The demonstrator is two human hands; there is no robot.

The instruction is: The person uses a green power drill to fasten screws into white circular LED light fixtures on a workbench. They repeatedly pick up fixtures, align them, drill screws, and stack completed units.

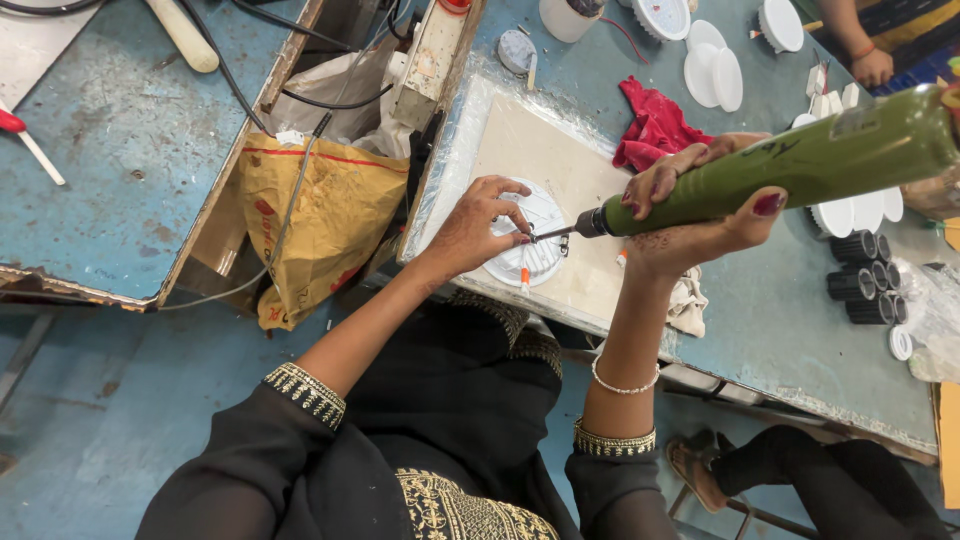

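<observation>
Right hand [700,215] clamped round green power screwdriver [800,165], long axis toward left hand, tip on round white lamp housing [528,250] near table [760,310] front edge. Left hand [470,235] fingers pinched together at tip, steadying housing.

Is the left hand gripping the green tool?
No, the left hand steadies the white round part; the right hand grips the green tool.

Bright, even overhead light; soft shadows, sharp focus, slight edge distortion.
</observation>
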